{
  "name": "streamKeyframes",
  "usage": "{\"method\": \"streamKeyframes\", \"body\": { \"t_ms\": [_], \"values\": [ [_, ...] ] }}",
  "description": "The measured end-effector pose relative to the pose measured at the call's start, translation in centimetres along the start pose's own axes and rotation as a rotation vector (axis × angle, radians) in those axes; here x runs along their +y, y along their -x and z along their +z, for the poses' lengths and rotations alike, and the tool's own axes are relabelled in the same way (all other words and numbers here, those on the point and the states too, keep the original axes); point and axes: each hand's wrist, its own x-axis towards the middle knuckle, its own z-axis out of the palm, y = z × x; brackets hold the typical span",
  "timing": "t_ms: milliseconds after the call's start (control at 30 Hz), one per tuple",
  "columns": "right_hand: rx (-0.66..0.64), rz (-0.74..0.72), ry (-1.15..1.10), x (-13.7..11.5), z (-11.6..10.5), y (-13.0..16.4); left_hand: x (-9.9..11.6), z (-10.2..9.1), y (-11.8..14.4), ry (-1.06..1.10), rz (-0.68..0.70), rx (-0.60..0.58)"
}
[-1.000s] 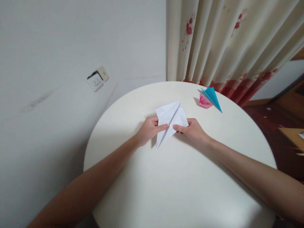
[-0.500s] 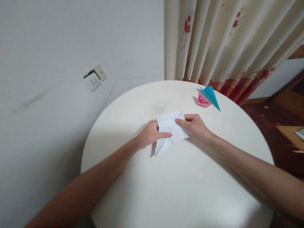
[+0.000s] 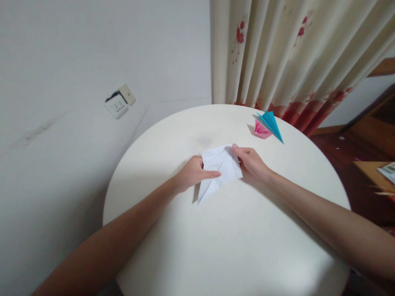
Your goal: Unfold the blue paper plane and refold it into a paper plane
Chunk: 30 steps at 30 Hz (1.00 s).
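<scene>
- Left hand [image 3: 194,170]: pinching the white paper [image 3: 224,164], thumb flat across its face and fingers behind; much the same grip as half a second ago.
- Right hand [image 3: 253,163]: pinching the paper's upper right corner; its thumb, which lay farther in on the face, has slid out to that corner.
- The paper, creased and pointed at its lower left, is between both hands over the round white table [image 3: 231,246].
- Beyond, the blue folded paper [image 3: 272,124] overlaps the pink folded paper [image 3: 262,131], both unmoved on the table.
</scene>
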Motion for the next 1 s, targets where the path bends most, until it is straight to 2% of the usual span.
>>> {"method": "streamKeyframes", "body": {
  "t_ms": [67, 133, 300, 400, 733, 833, 1000],
  "values": [
    [-0.024, 0.081, -0.088, 0.3, 0.6, 0.3, 0.1, 0.1, 0.0, 0.007, -0.022, -0.005],
    [0.022, 0.097, -0.145, 0.5, 0.8, 0.5, 0.1, 0.3, 0.1, 0.002, -0.048, -0.021],
    [0.175, -0.074, -0.149, 0.5, -0.4, -0.5, 0.1, 0.6, 0.3, 0.023, -0.173, -0.127],
    [0.252, -0.148, -0.163, 0.3, -1.6, -1.2, 0.0, 0.3, 0.1, -0.008, -0.211, -0.152],
    [0.403, -0.262, -0.222, -0.8, -4.0, -2.2, 0.2, -2.2, -0.3, -0.014, -0.173, -0.156],
    [0.435, -0.299, -0.244, -0.9, -4.6, -2.6, -0.2, -3.2, -0.7, -0.016, -0.175, -0.083],
    [0.429, -0.262, -0.242, -1.0, -4.3, -2.5, -0.2, -3.9, -1.6, 0.229, -0.014, 0.238]
  ]
}}
